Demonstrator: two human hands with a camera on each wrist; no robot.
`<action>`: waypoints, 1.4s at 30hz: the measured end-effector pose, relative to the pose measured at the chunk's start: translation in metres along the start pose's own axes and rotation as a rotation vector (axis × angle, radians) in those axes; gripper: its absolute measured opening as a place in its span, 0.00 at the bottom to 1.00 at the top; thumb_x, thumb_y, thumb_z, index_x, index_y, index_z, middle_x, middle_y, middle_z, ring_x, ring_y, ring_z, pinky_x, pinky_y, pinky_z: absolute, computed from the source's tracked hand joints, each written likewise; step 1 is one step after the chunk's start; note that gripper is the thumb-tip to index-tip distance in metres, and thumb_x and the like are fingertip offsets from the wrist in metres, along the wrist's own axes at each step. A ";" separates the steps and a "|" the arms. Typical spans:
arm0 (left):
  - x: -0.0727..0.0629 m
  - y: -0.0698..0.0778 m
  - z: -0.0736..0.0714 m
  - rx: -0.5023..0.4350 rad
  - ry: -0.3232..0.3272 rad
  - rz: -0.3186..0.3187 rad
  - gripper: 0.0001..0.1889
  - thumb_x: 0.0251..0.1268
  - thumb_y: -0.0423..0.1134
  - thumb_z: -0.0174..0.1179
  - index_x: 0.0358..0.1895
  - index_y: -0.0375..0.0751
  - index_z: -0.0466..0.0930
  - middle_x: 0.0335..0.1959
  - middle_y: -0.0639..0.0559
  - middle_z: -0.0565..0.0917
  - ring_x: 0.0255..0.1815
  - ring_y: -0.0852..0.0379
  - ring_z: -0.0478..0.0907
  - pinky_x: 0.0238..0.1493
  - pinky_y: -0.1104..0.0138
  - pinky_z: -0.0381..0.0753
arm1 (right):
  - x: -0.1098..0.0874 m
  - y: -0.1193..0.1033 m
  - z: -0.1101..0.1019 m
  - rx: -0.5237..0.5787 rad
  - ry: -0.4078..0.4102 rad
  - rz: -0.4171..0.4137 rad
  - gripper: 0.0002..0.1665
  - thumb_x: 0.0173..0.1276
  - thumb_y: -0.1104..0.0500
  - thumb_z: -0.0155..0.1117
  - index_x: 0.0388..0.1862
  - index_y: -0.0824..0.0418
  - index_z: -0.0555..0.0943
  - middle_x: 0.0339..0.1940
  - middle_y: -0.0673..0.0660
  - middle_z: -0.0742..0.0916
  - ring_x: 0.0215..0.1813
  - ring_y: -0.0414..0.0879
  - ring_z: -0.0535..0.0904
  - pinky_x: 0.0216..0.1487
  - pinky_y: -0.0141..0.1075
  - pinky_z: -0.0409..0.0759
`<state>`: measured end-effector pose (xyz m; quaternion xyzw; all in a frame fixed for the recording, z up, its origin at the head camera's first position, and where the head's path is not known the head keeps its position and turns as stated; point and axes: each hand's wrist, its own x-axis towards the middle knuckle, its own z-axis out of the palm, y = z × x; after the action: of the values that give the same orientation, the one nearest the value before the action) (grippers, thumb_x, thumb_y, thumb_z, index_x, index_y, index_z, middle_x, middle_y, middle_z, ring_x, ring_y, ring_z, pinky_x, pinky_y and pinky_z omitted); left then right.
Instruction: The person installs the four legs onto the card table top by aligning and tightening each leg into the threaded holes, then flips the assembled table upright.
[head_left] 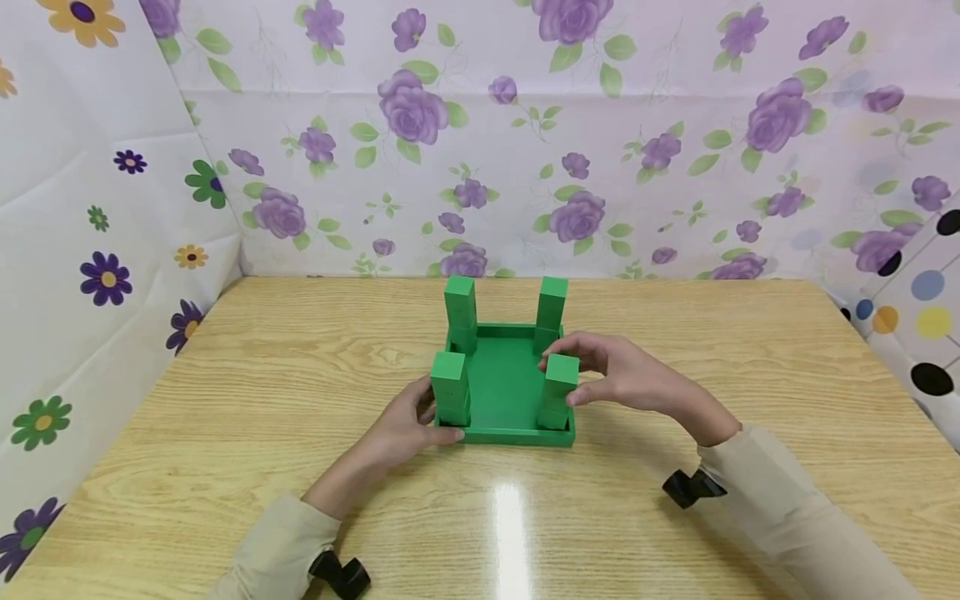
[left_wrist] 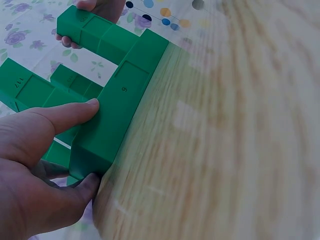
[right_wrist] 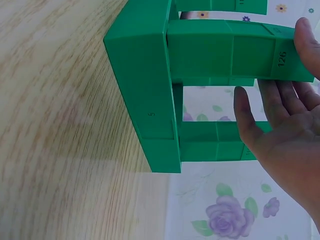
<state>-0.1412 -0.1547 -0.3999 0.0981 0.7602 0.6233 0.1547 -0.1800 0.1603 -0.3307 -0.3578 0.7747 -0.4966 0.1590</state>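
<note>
A green square tray (head_left: 510,436) has a tall green post of stacked blocks standing in each corner. My left hand (head_left: 400,427) grips its near-left corner, beside the near-left post (head_left: 450,390). In the left wrist view the thumb (left_wrist: 75,115) lies along the tray's front wall (left_wrist: 122,95), marked 6. The near-right post (head_left: 559,392) stands between the thumb and fingers of my right hand (head_left: 626,372). The right wrist view shows that hand's thumb (right_wrist: 307,47) on the post's upper end, close to the number 126 (right_wrist: 282,58); other fingers are partly hidden behind it.
Two far posts (head_left: 461,312) (head_left: 551,312) rise at the tray's back corners. The tray sits on a wood-grain table (head_left: 300,375). Flowered cloth (head_left: 480,150) hangs behind the table, with more patterned cloth (head_left: 97,250) at the left side.
</note>
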 end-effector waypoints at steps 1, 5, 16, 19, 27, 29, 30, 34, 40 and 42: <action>0.000 0.000 0.000 -0.002 -0.002 0.003 0.42 0.52 0.24 0.69 0.72 0.39 0.61 0.68 0.41 0.67 0.71 0.41 0.58 0.70 0.50 0.59 | 0.000 0.000 0.000 -0.001 -0.002 0.000 0.29 0.59 0.67 0.71 0.59 0.64 0.74 0.54 0.57 0.81 0.61 0.52 0.76 0.64 0.50 0.70; 0.000 0.001 0.000 -0.004 -0.008 0.011 0.42 0.53 0.24 0.69 0.72 0.39 0.60 0.67 0.41 0.67 0.71 0.42 0.59 0.70 0.51 0.60 | -0.001 -0.001 -0.001 0.004 -0.005 0.005 0.29 0.59 0.67 0.71 0.59 0.65 0.74 0.55 0.58 0.81 0.61 0.52 0.76 0.64 0.48 0.71; 0.001 0.001 0.001 -0.014 -0.020 0.009 0.43 0.52 0.25 0.69 0.73 0.38 0.59 0.67 0.41 0.67 0.71 0.41 0.60 0.70 0.52 0.60 | -0.005 -0.003 -0.002 0.022 0.002 0.053 0.30 0.60 0.64 0.72 0.61 0.62 0.74 0.56 0.56 0.80 0.61 0.49 0.76 0.63 0.45 0.72; -0.001 0.002 -0.001 0.012 -0.008 0.001 0.43 0.52 0.25 0.70 0.72 0.36 0.59 0.67 0.40 0.68 0.70 0.40 0.61 0.69 0.51 0.62 | -0.006 -0.003 -0.001 -0.059 0.014 0.089 0.32 0.61 0.59 0.72 0.64 0.63 0.73 0.61 0.59 0.78 0.62 0.54 0.74 0.64 0.48 0.71; -0.002 0.011 -0.014 0.300 0.009 0.010 0.39 0.46 0.31 0.76 0.64 0.30 0.69 0.60 0.38 0.75 0.62 0.40 0.71 0.64 0.51 0.69 | -0.022 0.008 0.003 -0.281 0.056 0.088 0.40 0.61 0.56 0.73 0.69 0.64 0.69 0.66 0.62 0.74 0.67 0.58 0.69 0.62 0.49 0.73; -0.002 0.014 -0.017 0.395 -0.004 0.030 0.41 0.45 0.34 0.77 0.65 0.31 0.68 0.60 0.38 0.74 0.63 0.40 0.70 0.64 0.50 0.69 | -0.026 0.014 0.005 -0.318 0.062 0.099 0.43 0.60 0.55 0.74 0.71 0.65 0.67 0.68 0.62 0.73 0.68 0.59 0.67 0.62 0.50 0.73; -0.002 0.015 -0.020 0.445 -0.019 0.048 0.43 0.44 0.35 0.78 0.67 0.31 0.67 0.62 0.38 0.73 0.63 0.39 0.69 0.64 0.48 0.68 | -0.028 0.017 0.006 -0.330 0.058 0.114 0.45 0.60 0.54 0.74 0.72 0.65 0.65 0.69 0.63 0.71 0.68 0.59 0.66 0.62 0.51 0.72; 0.000 0.015 -0.026 0.607 -0.081 0.106 0.51 0.43 0.40 0.79 0.73 0.34 0.59 0.68 0.37 0.67 0.69 0.39 0.62 0.67 0.47 0.63 | -0.033 0.027 0.014 -0.377 0.012 0.181 0.59 0.58 0.47 0.74 0.76 0.69 0.52 0.75 0.66 0.61 0.73 0.61 0.57 0.67 0.55 0.64; 0.000 0.014 -0.030 0.666 -0.170 0.150 0.55 0.47 0.41 0.77 0.76 0.34 0.50 0.73 0.38 0.60 0.73 0.42 0.55 0.71 0.50 0.57 | -0.030 0.042 0.027 -0.435 -0.019 0.167 0.68 0.54 0.43 0.76 0.79 0.65 0.44 0.76 0.64 0.59 0.74 0.56 0.55 0.70 0.52 0.60; 0.000 0.013 -0.029 0.691 -0.171 0.177 0.55 0.47 0.41 0.77 0.76 0.34 0.50 0.73 0.38 0.60 0.72 0.42 0.56 0.70 0.50 0.58 | -0.028 0.046 0.030 -0.456 -0.016 0.133 0.66 0.53 0.43 0.77 0.79 0.62 0.46 0.74 0.62 0.64 0.72 0.54 0.60 0.69 0.50 0.64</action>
<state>-0.1527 -0.1788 -0.3817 0.2616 0.8987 0.3304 0.1211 -0.1609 0.1719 -0.3880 -0.3363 0.8874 -0.2945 0.1127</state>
